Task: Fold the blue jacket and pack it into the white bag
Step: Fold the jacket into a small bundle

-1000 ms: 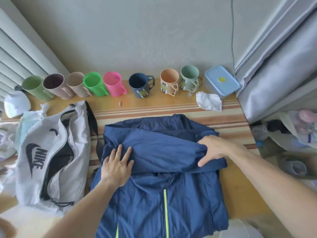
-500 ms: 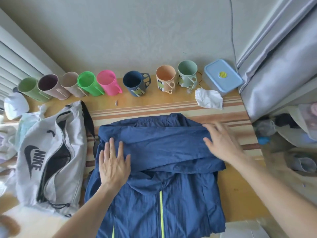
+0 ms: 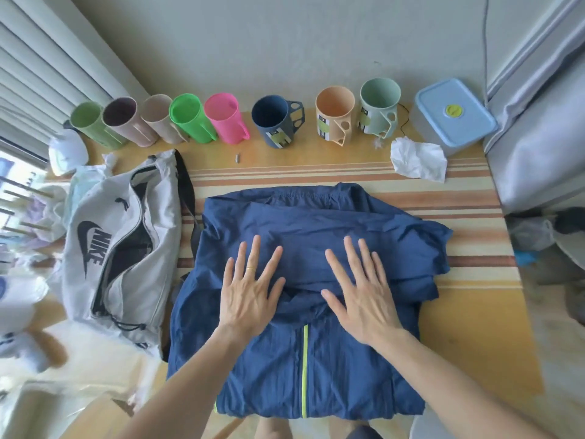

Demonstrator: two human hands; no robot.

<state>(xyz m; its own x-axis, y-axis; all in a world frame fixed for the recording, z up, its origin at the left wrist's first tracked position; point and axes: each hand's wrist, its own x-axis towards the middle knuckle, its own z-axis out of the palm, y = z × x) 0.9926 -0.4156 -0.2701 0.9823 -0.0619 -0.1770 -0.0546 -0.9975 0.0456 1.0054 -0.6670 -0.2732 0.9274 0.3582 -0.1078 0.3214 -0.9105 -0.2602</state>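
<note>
The blue jacket point(image 3: 316, 223) lies partly folded on the wooden table, sleeves laid across its upper part, a yellow-green zipper running down its near half. My left hand point(image 3: 248, 291) rests flat on the fold, fingers spread, a ring on one finger. My right hand point(image 3: 361, 289) lies flat beside it on the same fold, fingers apart. Neither hand grips the cloth. The white bag point(image 3: 95, 245) with a black logo lies left of the jacket, its zipper open and the dark inside showing.
Several coloured mugs point(image 3: 224, 122) line the wall at the back. A blue-lidded box point(image 3: 454, 115) and a crumpled tissue point(image 3: 418, 161) sit at the back right. A grey curtain point(image 3: 538, 122) hangs on the right. White items point(image 3: 68, 150) crowd the table's left end.
My right hand let go of the sleeve at the jacket's right edge and came to the middle, flat beside my left hand. My left hand shifted slightly toward the centre.
</note>
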